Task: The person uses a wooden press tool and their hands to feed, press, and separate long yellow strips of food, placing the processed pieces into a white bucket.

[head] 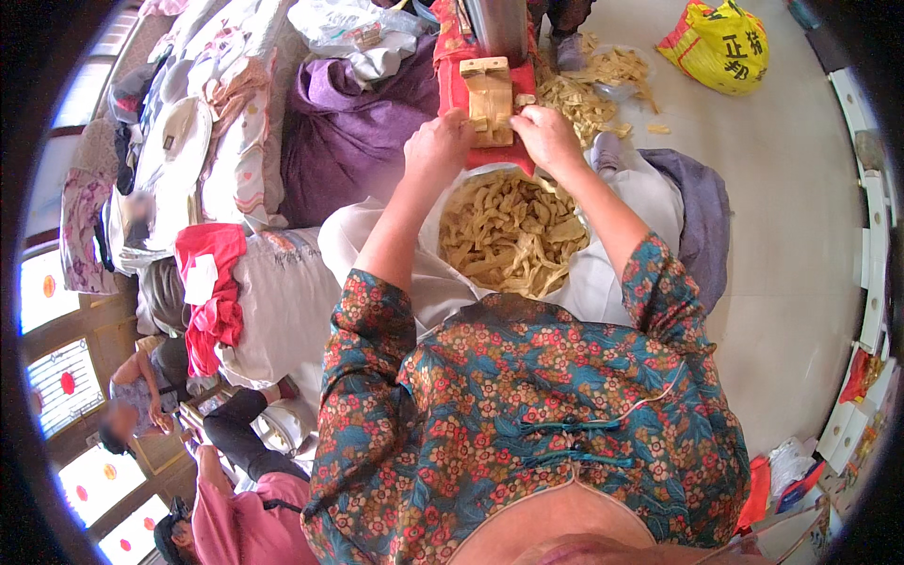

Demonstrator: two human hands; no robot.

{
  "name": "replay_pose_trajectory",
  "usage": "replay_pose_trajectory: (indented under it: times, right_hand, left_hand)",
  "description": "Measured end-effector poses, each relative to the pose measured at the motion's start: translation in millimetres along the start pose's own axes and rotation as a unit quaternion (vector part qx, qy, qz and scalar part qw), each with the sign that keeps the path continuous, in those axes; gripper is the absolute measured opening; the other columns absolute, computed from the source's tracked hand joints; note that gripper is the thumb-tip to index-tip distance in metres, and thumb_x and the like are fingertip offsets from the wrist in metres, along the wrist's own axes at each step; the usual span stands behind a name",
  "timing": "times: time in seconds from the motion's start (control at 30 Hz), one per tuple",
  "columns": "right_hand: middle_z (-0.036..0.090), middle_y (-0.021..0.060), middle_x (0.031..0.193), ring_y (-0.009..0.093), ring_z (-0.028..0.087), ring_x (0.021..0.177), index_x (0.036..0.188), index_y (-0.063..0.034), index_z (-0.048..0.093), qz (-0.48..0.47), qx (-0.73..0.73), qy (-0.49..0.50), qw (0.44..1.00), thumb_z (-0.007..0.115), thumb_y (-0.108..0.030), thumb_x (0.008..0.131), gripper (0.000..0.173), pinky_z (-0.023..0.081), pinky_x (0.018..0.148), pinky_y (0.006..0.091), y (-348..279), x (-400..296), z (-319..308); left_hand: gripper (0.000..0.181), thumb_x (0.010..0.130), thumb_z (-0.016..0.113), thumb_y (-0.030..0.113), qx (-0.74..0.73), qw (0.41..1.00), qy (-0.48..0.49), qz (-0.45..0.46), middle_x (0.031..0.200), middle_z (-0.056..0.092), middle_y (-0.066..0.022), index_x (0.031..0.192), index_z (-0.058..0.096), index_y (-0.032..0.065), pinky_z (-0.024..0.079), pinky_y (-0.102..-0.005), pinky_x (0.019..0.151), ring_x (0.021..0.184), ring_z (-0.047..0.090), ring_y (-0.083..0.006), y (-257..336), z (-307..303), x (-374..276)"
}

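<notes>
A light wooden block [489,92] with a notched, shaped surface lies on a red cloth [452,85] over a narrow support in front of me. My left hand [439,145] is curled at the block's near left side, its fingertips on a small yellowish piece [482,125]. From the right, my right hand [553,138] meets the block's edge with thumb and fingers drawn together. Whether something is pinched there is too small to tell. Below the hands, between my knees, a lined round container [432,229] holds many yellowish, curled strips [519,233].
A dark cylinder [498,28] stands beyond the block. More strips [586,99] lie heaped on the floor to the right, near a yellow bag [727,49]. Purple cloth [353,127] and a stuffed white sack [282,296] are at left. Two people [240,515] [138,395] sit at lower left.
</notes>
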State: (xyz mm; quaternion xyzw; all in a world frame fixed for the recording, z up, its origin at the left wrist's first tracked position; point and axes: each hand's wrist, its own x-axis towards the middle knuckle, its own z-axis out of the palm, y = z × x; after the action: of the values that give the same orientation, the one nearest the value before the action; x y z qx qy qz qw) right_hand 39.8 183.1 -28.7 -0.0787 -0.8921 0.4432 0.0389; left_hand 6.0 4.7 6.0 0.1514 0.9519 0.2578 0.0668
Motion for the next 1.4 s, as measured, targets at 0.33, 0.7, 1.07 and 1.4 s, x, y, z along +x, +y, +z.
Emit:
replay_pose_trajectory:
  times: [0.33,0.7,1.07,1.4]
  right_hand:
    - [0.059,-0.0014,0.078,0.001,0.031,0.043,0.102,-0.0084,0.059,0.172,0.536,-0.184,0.806,0.062,-0.026,0.085,0.025,0.024,0.037,0.0165,-38.3,-58.4,1.5]
    - [0.056,0.0009,0.06,0.006,0.046,0.05,0.072,-0.0017,0.063,0.06,0.37,-0.15,0.915,0.052,-0.024,0.09,0.031,0.036,0.047,0.0234,-60.0,-90.6,12.5]
    - [0.059,0.0137,0.067,0.019,0.057,0.062,0.09,0.0022,0.056,-0.036,0.198,-0.148,0.968,0.049,-0.023,0.094,0.026,0.044,0.058,0.0338,-41.1,-118.7,6.9]
    - [0.059,0.0085,0.077,0.027,0.058,0.075,0.093,-0.0058,0.063,-0.32,0.009,0.074,0.944,0.065,-0.01,0.079,0.015,0.047,0.07,0.0358,-58.4,-108.2,-8.3]
  left_hand:
    - [0.019,0.096,0.042,0.014,-0.757,0.644,-0.077,-0.08,0.107,0.059,-0.0084,0.112,0.048,0.0058,0.047,-0.0303,0.073,0.098,0.056,-0.0171,7.3,2.9,-58.9]
    - [0.023,0.094,0.05,0.029,-0.604,0.793,-0.063,-0.059,0.078,0.059,-0.0016,0.097,0.054,0.0058,0.045,-0.0225,0.056,0.06,0.054,-0.0101,0.5,17.4,-79.8]
    - [0.019,0.093,0.049,0.021,-0.46,0.885,-0.051,-0.051,0.079,0.059,-0.0007,0.096,0.057,0.0041,0.045,-0.0263,0.064,0.072,0.055,-0.0099,5.0,10.6,-98.8]
    - [0.032,0.089,0.052,0.016,-0.251,0.955,-0.145,-0.069,0.113,0.057,-0.0108,0.119,0.049,0.0058,0.046,-0.0318,0.085,0.1,0.057,-0.0214,-20.5,36.1,-105.2]
